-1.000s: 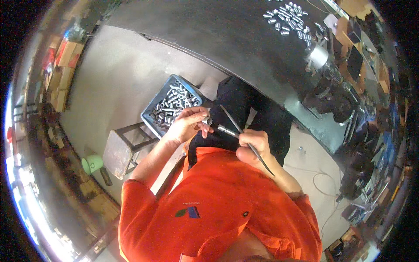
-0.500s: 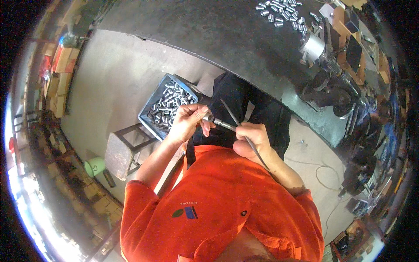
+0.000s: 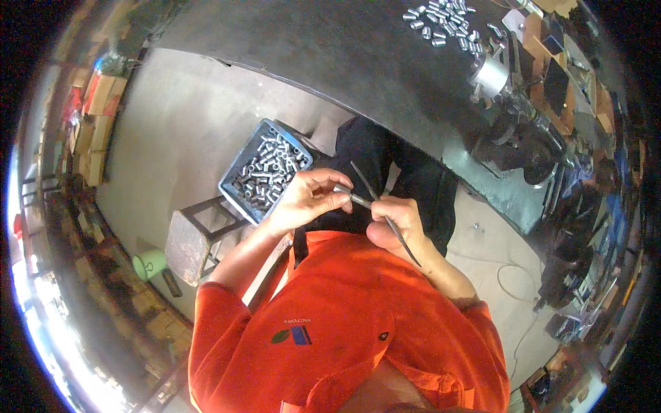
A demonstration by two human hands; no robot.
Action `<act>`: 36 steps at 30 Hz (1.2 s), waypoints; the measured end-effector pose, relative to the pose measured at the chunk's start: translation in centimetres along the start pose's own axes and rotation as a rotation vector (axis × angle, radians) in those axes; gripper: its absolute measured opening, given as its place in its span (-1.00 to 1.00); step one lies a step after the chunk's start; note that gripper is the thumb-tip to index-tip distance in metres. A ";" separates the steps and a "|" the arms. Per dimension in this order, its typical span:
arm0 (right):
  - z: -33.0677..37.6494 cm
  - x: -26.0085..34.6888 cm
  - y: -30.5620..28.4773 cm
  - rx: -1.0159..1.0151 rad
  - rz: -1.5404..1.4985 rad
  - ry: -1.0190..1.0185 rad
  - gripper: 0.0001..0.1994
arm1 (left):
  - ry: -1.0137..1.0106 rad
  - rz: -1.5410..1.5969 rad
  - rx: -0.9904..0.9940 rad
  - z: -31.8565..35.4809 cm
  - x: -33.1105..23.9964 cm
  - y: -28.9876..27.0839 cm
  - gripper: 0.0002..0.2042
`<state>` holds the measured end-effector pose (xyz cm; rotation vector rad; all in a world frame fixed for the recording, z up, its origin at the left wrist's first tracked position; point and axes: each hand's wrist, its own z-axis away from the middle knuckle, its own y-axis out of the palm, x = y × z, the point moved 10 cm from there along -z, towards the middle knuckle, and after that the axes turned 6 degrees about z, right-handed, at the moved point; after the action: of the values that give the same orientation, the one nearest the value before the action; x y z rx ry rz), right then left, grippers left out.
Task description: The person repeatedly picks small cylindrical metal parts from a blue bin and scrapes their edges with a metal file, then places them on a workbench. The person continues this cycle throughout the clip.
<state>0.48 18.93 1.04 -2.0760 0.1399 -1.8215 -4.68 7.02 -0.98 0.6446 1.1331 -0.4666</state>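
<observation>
Pinching a short metal sleeve [image 3: 342, 188] between thumb and fingers of the left hand [image 3: 306, 201], and gripping a metal-tipped tool [image 3: 360, 200] plus a thin dark rod [image 3: 403, 240] in the right hand [image 3: 397, 215]. Now bringing sleeve and tool end to end, not gapped like half a second ago, so moving from lining up to joining. Can't really tell how far seated behind those fingers. All above dark trousers [image 3: 363, 148], near a blue bin [image 3: 242, 154] of metal parts [image 3: 265, 173].

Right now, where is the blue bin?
In the head view, the blue bin is left of centre, just beyond the left hand, near the stool.
</observation>
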 end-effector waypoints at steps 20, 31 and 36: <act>0.6 5.1 -0.3 0.126 -0.117 -0.158 -0.66 | 0.587 -1.042 -0.315 0.7 -4.2 -2.3 -0.67; -0.7 3.0 1.1 0.097 0.009 -0.199 -0.76 | 0.599 -0.980 -0.105 -0.6 -3.4 1.7 -0.73; 1.3 4.9 -2.7 -0.060 0.086 -0.236 -0.73 | 0.536 -1.126 -0.271 -4.1 -4.5 -2.1 -0.82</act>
<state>2.03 20.19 6.41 -2.2706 0.2195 -1.5264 -10.44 8.30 1.61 -0.1996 2.0016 -1.0998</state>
